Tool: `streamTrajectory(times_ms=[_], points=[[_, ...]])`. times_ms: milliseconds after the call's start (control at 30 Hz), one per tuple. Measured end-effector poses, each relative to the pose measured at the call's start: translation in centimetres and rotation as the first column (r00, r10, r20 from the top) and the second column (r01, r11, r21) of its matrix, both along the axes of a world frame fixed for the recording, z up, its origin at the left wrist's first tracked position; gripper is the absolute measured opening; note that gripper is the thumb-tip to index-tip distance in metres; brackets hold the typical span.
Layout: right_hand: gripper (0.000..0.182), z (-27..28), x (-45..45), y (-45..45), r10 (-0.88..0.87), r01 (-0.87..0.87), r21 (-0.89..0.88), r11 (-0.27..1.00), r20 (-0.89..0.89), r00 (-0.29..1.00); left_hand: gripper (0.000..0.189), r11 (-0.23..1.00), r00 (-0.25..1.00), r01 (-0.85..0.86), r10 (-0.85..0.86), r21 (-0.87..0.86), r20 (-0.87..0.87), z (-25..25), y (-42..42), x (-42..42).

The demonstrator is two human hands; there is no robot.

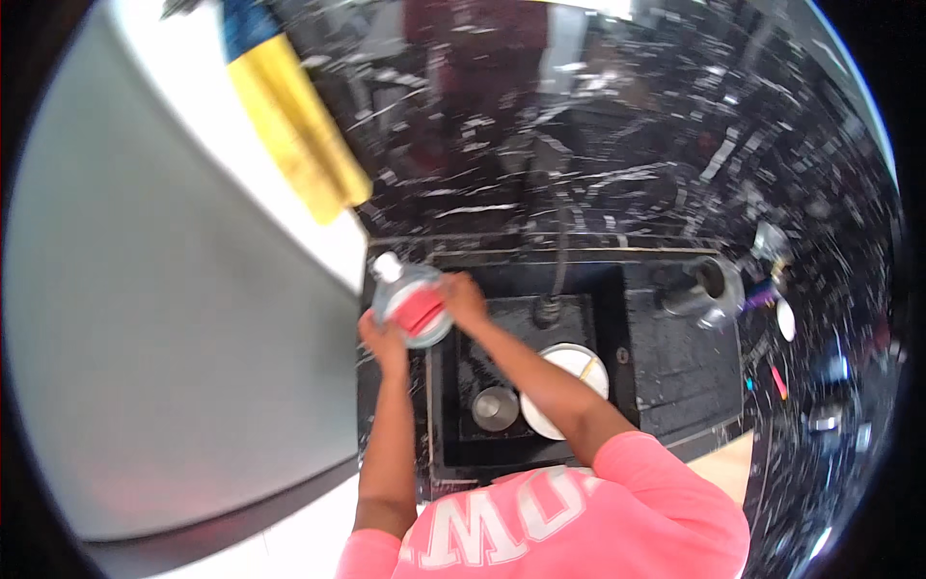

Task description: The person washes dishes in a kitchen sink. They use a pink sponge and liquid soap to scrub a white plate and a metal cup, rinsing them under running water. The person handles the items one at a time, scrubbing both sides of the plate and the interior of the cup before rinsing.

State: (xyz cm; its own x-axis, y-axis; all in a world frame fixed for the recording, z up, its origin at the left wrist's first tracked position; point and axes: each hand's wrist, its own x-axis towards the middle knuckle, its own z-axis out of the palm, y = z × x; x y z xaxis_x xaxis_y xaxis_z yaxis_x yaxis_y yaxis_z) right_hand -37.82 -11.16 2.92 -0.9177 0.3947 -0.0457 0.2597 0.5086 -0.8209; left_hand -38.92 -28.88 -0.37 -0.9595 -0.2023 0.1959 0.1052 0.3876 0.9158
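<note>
A clear plastic bottle [433, 334] with a white cap and a red-and-white label is between my two hands, over the left rim of the black sink [535, 452]. My left hand [385, 341] grips its left side. On the opposite side, the fingers of my right hand [463, 298] hold it near the label. Motion blurs the bottle, so its contents are unclear. Beneath my right forearm, white plates [539, 416] lie in the basin, partly hidden, with a yellowish utensil [588, 368] on top. A steel cup [495, 409] stands beside them.
A dark faucet [550, 307] reaches over the basin. Steel vessels [712, 279] sit on the ribbed drainboard [687, 383], with a white spoon [786, 320] beyond. A yellow cloth [296, 130] hangs at upper left, above a large grey panel [188, 326]. Black marbled wall rises behind.
</note>
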Motion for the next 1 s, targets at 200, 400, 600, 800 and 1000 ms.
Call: streamTrajectory(times_ms=[200,400,600,800,1000], points=[[0.033,0.2,0.8,-0.6,-0.023,0.023,0.0,1.0,0.083,0.996,0.041,0.988,0.983,0.0,-0.028,-0.152,-0.18,-3.3,0.0,-0.9],[0.048,-1.3,1.0,0.7,0.071,-0.078,-0.181,0.98,-0.045,0.996,0.043,0.975,0.988,0.016,-0.05,-0.223,-0.149,-0.8,0.6,-1.6],[0.032,-2.3,17.6,6.5,0.118,-0.202,-0.253,0.946,-0.314,0.942,0.044,0.971,0.968,0.0,-0.06,-0.24,-0.243,3.3,-0.7,4.6],[0.025,-4.1,37.4,16.6,-0.457,0.455,0.05,0.889,0.045,0.888,0.032,0.889,0.858,0.405,-0.45,-0.211,-0.246,8.0,4.5,17.6],[0.041,-6.6,40.3,16.5,-0.365,0.453,-0.308,0.837,0.303,0.881,0.01,0.614,0.595,0.784,-0.785,0.091,0.173,7.7,8.3,25.8]])
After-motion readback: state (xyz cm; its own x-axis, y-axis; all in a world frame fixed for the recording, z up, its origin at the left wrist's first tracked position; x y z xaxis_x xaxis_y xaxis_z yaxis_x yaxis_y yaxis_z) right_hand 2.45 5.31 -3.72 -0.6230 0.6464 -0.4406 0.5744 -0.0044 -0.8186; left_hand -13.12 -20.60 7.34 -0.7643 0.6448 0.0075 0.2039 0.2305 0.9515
